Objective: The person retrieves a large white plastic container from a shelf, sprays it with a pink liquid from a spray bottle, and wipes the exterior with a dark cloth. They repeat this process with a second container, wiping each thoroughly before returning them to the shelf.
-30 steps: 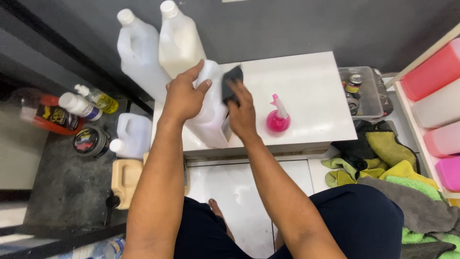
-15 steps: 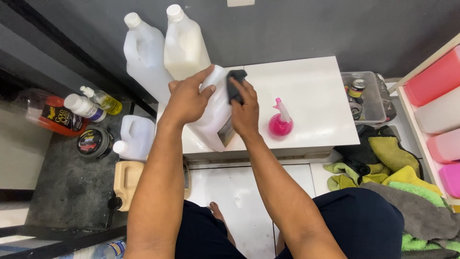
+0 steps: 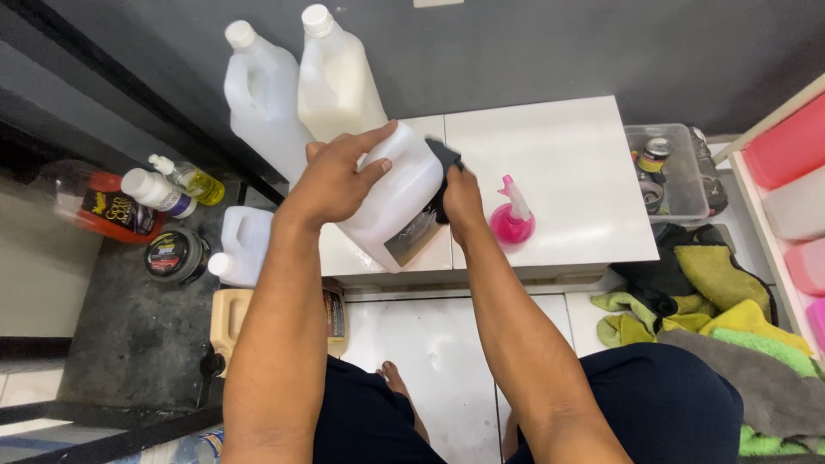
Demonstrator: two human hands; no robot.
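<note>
While my left hand (image 3: 331,182) lies over the top of the white jug (image 3: 391,198), its fingers are spread across the shoulder, thumb pointing toward the neck end, and the jug leans tilted on the white table (image 3: 559,163), near the front left corner. My right hand (image 3: 462,202) presses a black cloth (image 3: 444,163) against the jug's right side; its fingers are curled together around the cloth, though most of them are hidden behind it (I can only see the back of the hand and the knuckles). A grey label patch shows on the jug's lower face. Just to the right of my right hand stands a pink spray bottle (image 3: 512,219), upright on the table and close to my wrist without touching it. Behind the table's left end two tall white jugs (image 3: 301,90) stand side by side against the dark wall. Right of the table a clear plastic bin (image 3: 679,172) sits on the floor, with a heap of yellow and green cloths (image 3: 713,301) in front of it.
</note>
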